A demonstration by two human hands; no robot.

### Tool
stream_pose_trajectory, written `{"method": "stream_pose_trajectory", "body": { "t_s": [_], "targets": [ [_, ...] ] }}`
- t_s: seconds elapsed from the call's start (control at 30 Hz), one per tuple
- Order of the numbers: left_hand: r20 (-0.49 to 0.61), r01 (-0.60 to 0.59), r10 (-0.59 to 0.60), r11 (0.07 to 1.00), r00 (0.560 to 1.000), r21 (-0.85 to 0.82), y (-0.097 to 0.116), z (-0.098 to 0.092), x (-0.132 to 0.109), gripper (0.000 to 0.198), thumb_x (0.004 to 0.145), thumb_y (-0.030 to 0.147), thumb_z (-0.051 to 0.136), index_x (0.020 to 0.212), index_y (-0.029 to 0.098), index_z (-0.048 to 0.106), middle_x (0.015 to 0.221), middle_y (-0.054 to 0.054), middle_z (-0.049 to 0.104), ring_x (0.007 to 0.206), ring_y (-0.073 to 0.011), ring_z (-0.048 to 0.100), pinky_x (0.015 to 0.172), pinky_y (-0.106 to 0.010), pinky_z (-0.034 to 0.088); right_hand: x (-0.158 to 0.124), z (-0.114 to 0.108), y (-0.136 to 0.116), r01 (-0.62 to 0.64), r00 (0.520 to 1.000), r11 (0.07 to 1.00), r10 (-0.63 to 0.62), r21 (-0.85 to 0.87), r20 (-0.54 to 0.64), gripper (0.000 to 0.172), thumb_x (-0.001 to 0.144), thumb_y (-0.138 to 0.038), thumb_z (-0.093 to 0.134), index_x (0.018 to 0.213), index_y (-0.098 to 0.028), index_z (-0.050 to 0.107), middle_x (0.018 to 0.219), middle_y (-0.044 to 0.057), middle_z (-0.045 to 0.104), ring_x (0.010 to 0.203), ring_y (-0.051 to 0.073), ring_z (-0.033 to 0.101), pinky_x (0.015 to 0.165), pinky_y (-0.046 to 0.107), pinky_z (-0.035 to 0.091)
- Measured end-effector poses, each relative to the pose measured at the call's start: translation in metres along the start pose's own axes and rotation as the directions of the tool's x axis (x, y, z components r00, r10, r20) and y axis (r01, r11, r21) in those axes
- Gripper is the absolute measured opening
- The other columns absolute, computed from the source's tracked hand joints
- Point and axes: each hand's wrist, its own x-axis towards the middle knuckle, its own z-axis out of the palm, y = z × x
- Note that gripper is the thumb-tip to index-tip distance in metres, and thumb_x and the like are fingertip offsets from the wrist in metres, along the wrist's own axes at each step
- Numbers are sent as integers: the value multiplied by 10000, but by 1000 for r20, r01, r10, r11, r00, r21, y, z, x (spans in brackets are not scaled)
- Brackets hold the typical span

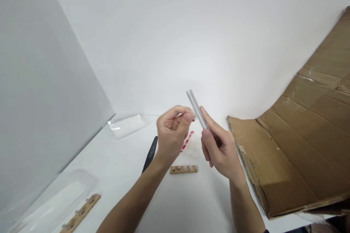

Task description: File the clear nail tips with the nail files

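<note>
My right hand [220,147] grips the lower end of a slim, translucent grey strip [196,107] between thumb and fingers. The strip leans up to the left, with a pale line running along its length. Close to its left side, my left hand [175,125] is closed, thumb and forefinger pinched together. Whatever may lie in that pinch is hidden or too small to make out. Below the hands, a wooden strip with metal fittings [183,170] rests on the white table. A clear bag with red print [188,142] lies behind it, partly covered by my left hand.
A black, flat-handled object [150,156] sits beside my left forearm. Clear plastic trays [127,125] stand at the left, near another wooden strip with fittings [81,214]. Brown cardboard [290,153] covers the right side and rises against the white wall [191,36].
</note>
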Motion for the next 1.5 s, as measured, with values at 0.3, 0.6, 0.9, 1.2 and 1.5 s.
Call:
{"method": "stream_pose_trajectory", "body": {
  "t_s": [0.3,0.6,0.9,1.2,1.5],
  "targets": [
    [-120,-17,13,1000,993,-26,1,-11,7,332,883,471,844,802,181,704,620,43,564,379,-8,240,330,-195,163,-1,1,1,-20,995,1000,19,15,95,570,1091,-262,506,1650,-339,425,585,-112,426,455,65,377,464,207,370],
    [45,21,-19,999,999,-40,-3,4,-6,326,936,449,792,782,183,682,526,74,439,384,-27,234,349,-205,183,1,11,5,15,995,1000,-13,27,-100,517,1113,-334,491,1629,-359,465,560,-114,408,437,67,336,427,204,332],
    [-49,35,-38,998,998,-53,-1,-1,-1,343,895,471,831,788,184,676,552,67,477,390,-24,240,351,-203,167,1,14,9,32,998,999,-32,2,-52,539,1092,-302,506,1629,-322,476,570,-106,424,439,73,360,435,211,352],
    [33,167,-163,973,986,-158,-1,0,0,361,900,464,825,754,184,649,487,104,308,394,-30,182,361,-196,146,5,16,16,155,976,982,-169,-107,-135,520,1086,-304,502,1604,-261,522,566,-96,418,466,89,335,442,221,346],
    [74,226,-216,961,974,-158,-4,7,-6,389,887,515,824,775,188,645,487,101,327,397,-35,196,381,-221,155,7,21,26,179,948,976,-205,-124,-242,521,1083,-304,505,1600,-247,529,563,-92,420,463,92,331,440,230,352]
  ]
}}
